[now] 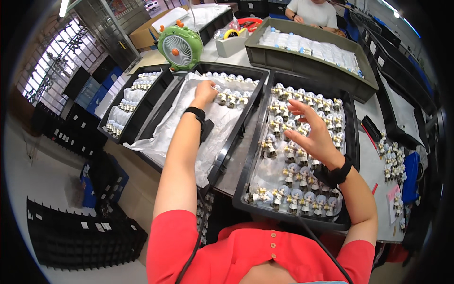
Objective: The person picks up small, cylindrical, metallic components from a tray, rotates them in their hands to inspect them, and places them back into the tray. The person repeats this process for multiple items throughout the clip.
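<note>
My left hand (205, 93) reaches into the middle black tray (256, 106), its fingers pinched at the left end of a row of small figurines (233, 98). The fingertips are closed on a pale-haired figurine there, mostly hidden by the hand. White sheeting (215, 127) lines this tray, with another row of figurines behind. My right hand (313, 137) hovers over the right black tray (240, 190), fingers apart and nothing visible in them. Under it stand several rows of similar figurines (293, 199) with white and dark clothing. Both wrists wear black bands.
A narrower black tray (105, 124) of figurines lies at left. Behind stand a green fan (180, 47), a tape dispenser (231, 43) and a large olive bin (302, 59) of wrapped pieces. More figurines (391, 158) lie at right beside a blue container (412, 177). Another person (314, 14) sits across.
</note>
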Motion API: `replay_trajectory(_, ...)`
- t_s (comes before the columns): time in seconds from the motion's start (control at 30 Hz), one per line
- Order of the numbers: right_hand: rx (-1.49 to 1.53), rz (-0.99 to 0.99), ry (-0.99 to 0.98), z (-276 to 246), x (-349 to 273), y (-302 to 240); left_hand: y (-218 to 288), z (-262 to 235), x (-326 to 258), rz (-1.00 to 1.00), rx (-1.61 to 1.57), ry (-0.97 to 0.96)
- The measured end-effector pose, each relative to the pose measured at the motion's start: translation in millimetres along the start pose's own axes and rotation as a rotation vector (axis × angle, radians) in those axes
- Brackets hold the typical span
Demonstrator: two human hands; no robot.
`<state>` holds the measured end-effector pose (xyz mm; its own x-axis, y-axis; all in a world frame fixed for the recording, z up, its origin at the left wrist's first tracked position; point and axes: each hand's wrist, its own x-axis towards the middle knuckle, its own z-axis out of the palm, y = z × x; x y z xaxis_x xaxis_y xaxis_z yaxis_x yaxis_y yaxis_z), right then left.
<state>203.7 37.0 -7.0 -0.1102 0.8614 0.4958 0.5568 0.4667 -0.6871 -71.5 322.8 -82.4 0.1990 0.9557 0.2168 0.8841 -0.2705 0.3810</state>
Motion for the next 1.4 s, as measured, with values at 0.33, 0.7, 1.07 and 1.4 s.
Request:
replay_trajectory(0.33, -0.388, 0.090, -0.356, 1.3, -12.2, 16.4, -7.6, -9.2, -5.6, 0.268, 0.082, 0.058)
replay_trajectory(0.7, -0.088, 0.103, -0.264, 2.8, -4.5, -8.0, 154.7, -85.0, -140.4, 0.215, -1.096, -0.500)
replay_trajectory(1.07, 0.101, -0.148, 0.054, -2.5, -0.3, -8.2, 172.9, -67.2, -192.4, 0.052, -1.600, -0.804)
replay_trajectory(1.4, 0.107, -0.144, -0.012, 6.5, -4.0, -3.0, 167.3, -60.4, -192.5, 0.080, -1.680, -0.771)
